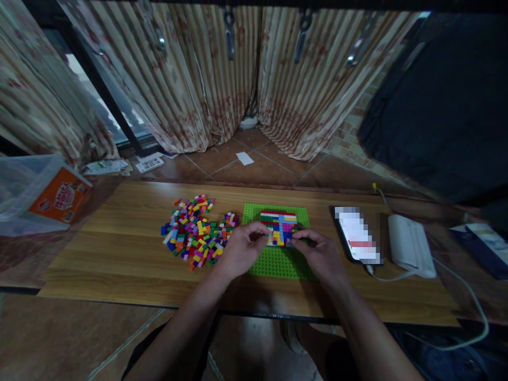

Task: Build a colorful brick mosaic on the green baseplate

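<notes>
A green studded baseplate (278, 263) lies on the table, bearing a low block of multicoloured toy bricks (282, 225) built in rows. My left hand (246, 247) is at the build's left side, thumb and fingers pinched together by its lower left corner. From the right, my right hand (319, 251) reaches to the build's right edge, its fingers curled and the thumb close to the bricks. What either hand pinches, if anything, is too small and covered to tell. Left of the baseplate spreads a heap of loose toy bricks (200, 227), partly behind my left hand.
On the wooden table (119, 238), a phone (359, 235) with a cable lies right of the baseplate, beside a white device (410, 244). A clear plastic box (27, 185) with an orange label stands at the far left. Striped curtains (190, 79) hang behind.
</notes>
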A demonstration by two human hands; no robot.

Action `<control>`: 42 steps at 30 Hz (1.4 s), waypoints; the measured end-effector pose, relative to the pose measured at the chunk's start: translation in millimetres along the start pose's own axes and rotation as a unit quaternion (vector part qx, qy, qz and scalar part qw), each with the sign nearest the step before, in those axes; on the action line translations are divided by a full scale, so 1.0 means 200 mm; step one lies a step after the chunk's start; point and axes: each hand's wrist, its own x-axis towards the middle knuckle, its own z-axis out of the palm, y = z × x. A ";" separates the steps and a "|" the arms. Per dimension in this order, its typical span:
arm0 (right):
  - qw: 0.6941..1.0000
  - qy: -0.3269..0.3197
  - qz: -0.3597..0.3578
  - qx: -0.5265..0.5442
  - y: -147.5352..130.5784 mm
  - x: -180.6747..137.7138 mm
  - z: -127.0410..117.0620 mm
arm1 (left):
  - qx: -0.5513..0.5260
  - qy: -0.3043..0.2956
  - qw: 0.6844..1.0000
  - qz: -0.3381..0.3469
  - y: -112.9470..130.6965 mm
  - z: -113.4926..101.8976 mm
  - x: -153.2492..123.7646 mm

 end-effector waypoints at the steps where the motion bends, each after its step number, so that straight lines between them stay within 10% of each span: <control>1: 1.000 -0.005 0.001 0.006 0.00 0.00 -0.01 | 0.002 -0.001 1.000 0.000 0.00 0.00 0.00; 9: 0.988 0.109 0.019 0.104 -0.07 0.02 -0.04 | -0.051 -0.002 0.999 -0.006 0.04 0.01 -0.01; 22: 0.968 -0.186 -0.162 0.048 -0.21 -0.12 0.03 | -0.261 -0.121 0.956 -0.055 0.11 -0.01 -0.04; 42: 0.971 -0.140 -0.161 0.103 -0.20 -0.12 0.01 | -0.287 -0.123 0.949 -0.053 0.13 0.01 -0.04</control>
